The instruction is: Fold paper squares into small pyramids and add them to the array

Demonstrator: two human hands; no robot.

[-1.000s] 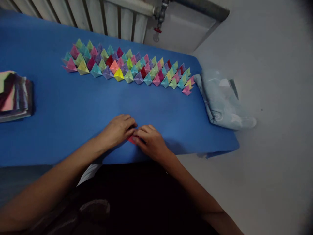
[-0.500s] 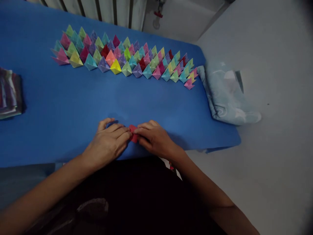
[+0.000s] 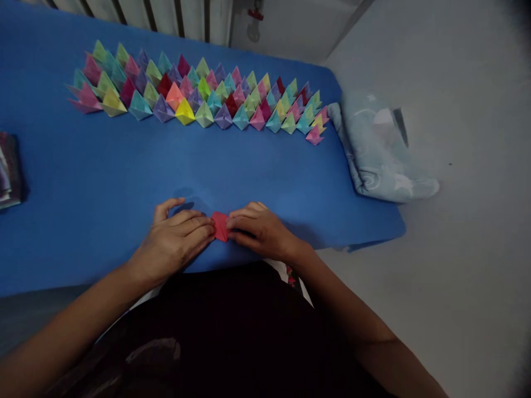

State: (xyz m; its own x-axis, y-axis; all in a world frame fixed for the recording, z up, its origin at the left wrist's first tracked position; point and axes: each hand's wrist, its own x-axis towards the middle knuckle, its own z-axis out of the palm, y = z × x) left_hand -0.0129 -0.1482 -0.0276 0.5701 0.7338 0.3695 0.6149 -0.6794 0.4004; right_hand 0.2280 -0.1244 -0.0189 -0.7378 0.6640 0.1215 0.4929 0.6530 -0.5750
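Note:
A small folded piece of red paper (image 3: 220, 226) lies on the blue table (image 3: 141, 166) near its front edge, between both hands. My left hand (image 3: 176, 237) presses its fingertips on the paper's left side, thumb hidden and one finger lifted away to the far side. On the right side, my right hand (image 3: 259, 231) has its fingers closed on the paper's edge. More of the red face shows between the fingertips, with a crease across it. Farther back stand several rows of folded paper boats (image 3: 204, 115) in many colours.
At the right end, a folded pale blue-grey cloth (image 3: 377, 160) lies against the white wall (image 3: 468, 221). A dark striped stack (image 3: 9, 171) sits at the left edge. Behind the table are a white radiator (image 3: 136, 15) and a red valve (image 3: 255, 15).
The fingers have drawn slightly apart, so more of the red paper shows between them. The whole view has shifted a little, moving the boats and cloth leftward in the picture.

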